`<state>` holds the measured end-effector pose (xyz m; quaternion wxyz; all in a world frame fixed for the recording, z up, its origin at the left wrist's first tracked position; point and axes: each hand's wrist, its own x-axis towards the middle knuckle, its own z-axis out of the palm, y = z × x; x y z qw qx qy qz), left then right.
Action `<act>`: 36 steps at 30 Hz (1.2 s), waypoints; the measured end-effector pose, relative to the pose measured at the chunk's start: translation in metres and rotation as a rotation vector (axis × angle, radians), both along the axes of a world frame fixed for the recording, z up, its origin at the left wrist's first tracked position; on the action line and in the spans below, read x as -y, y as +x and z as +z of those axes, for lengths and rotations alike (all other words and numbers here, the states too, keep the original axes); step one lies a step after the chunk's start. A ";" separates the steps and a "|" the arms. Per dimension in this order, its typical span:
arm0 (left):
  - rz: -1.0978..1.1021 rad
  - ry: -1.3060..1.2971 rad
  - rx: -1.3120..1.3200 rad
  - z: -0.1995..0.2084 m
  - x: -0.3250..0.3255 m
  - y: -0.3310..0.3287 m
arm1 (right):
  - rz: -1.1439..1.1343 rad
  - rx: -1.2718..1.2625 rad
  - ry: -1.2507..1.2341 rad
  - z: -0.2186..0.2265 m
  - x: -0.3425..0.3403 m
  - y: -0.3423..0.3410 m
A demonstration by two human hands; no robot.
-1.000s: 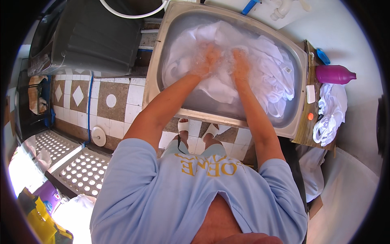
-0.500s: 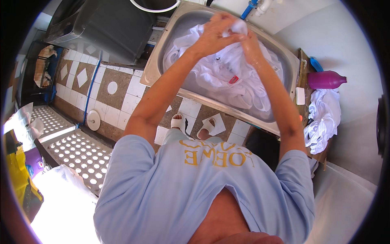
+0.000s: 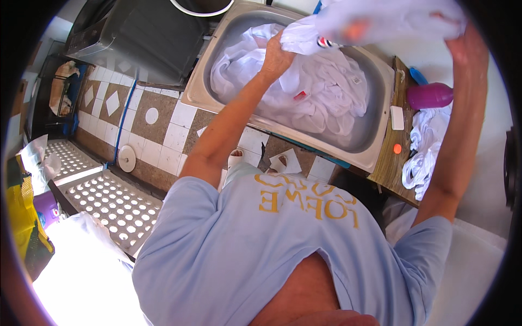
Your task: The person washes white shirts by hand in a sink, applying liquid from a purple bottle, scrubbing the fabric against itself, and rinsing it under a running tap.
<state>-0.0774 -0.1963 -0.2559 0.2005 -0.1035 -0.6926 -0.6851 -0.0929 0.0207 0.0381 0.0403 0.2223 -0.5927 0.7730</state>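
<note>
A white garment [image 3: 375, 24] with small coloured prints is stretched above the far right of a metal sink [image 3: 375, 155]. My left hand [image 3: 278, 56] is closed on one end of it, over the sink. My right hand [image 3: 466, 46] is raised high at the far right and grips the other end; the cloth partly hides its fingers. Part of the garment is smeared by motion. Below it, more white laundry [image 3: 326, 103] lies heaped in cloudy water in the sink, with a small red patch showing on it.
Right of the sink, a wooden board [image 3: 394, 174] bears a purple bottle [image 3: 429, 96], a white block [image 3: 397, 118], an orange cap [image 3: 397, 148] and white cloths [image 3: 427, 141]. A dark appliance [image 3: 136, 43] stands left, and a perforated rack [image 3: 114, 204] lower left.
My hands were close together over the sink with white cloth. The right hand has swung up and far right, drawing the garment out of the heap, while the left moved slightly down.
</note>
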 end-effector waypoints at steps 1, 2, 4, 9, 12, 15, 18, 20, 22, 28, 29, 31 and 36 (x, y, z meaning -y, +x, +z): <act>-0.049 0.078 0.035 0.006 0.002 -0.004 | -0.155 0.165 0.019 -0.020 -0.041 -0.017; -0.100 0.155 0.072 0.011 0.003 -0.009 | -0.312 0.332 0.038 -0.045 -0.064 -0.025; -0.098 0.046 0.090 0.040 0.004 -0.009 | -0.289 0.463 0.111 -0.121 -0.059 -0.007; -0.034 -0.167 -0.245 0.108 -0.006 -0.026 | 0.015 0.549 0.536 -0.254 -0.037 -0.010; -0.136 -0.166 -0.343 0.140 0.001 -0.028 | 0.049 0.302 0.664 -0.258 -0.019 -0.011; -0.171 -0.074 -0.143 0.125 0.006 -0.016 | -0.006 0.032 0.623 -0.233 0.016 0.002; -0.223 -0.173 0.143 0.070 0.012 -0.017 | -0.063 -0.076 0.426 -0.261 0.065 0.012; -0.313 -0.406 0.197 0.037 0.012 -0.017 | -0.136 -0.048 0.322 -0.304 0.088 0.008; -0.352 -0.578 0.151 0.027 0.017 -0.022 | -0.268 0.042 0.280 -0.333 0.096 0.003; -0.198 -0.756 0.145 -0.016 0.068 0.018 | -0.186 0.261 -0.004 -0.250 0.115 0.011; -0.146 -0.740 0.178 -0.032 0.063 0.029 | -0.181 0.227 -0.016 -0.230 0.119 0.016; -0.112 -0.513 0.146 -0.040 0.046 0.036 | -0.175 0.191 -0.058 -0.192 0.122 0.025; -0.033 0.080 -0.019 -0.034 0.009 0.014 | -0.192 0.217 -0.343 -0.153 0.104 0.054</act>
